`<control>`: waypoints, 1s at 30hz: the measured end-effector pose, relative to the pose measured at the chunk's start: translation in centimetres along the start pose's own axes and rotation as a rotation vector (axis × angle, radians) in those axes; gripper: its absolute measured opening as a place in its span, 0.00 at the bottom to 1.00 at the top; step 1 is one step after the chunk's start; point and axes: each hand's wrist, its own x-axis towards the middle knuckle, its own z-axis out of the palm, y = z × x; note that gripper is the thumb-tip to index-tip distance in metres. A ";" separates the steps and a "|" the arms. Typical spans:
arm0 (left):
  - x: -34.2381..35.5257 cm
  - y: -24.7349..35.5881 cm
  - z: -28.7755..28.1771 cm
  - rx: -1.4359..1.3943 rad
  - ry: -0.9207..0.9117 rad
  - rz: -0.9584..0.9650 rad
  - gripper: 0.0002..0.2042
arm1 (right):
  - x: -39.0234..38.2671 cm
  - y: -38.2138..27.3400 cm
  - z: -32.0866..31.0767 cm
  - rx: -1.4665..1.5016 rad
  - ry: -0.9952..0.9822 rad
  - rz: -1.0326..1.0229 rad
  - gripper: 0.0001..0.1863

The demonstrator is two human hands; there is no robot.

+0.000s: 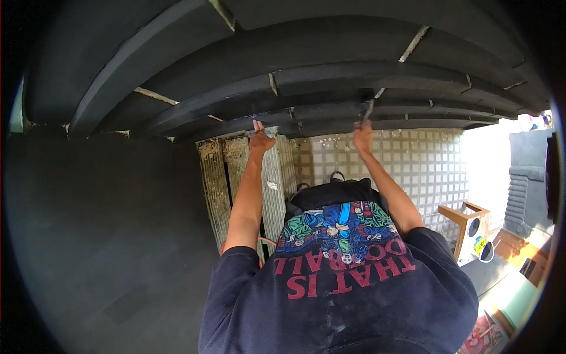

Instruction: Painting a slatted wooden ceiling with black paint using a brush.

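Observation:
My left hand (260, 140) reaches up to the dark ribbed structure (330, 79), its fingers stretched toward the lower band and the thumb out to the side. I see nothing held in it. To its right, my right hand (363, 137) is closed round a hand tool with a slim greyish handle (369, 110). The tool points up at the bands; its dark head is blurred against them, so its exact kind is unclear. Short pale strips (273, 84) cross the gaps between the curved bands.
A large dark panel (112, 236) fills the left side. Rough ridged boards (272, 189) stand beside my left forearm. Below me is a square-tiled floor (413, 153). At the right stand a wooden stool (471, 227) and a white bucket (486, 252).

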 end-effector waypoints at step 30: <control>-0.3 -3.0 -0.7 0.063 -0.026 0.084 0.45 | 0.2 -0.2 -1.3 -0.251 0.371 0.135 0.11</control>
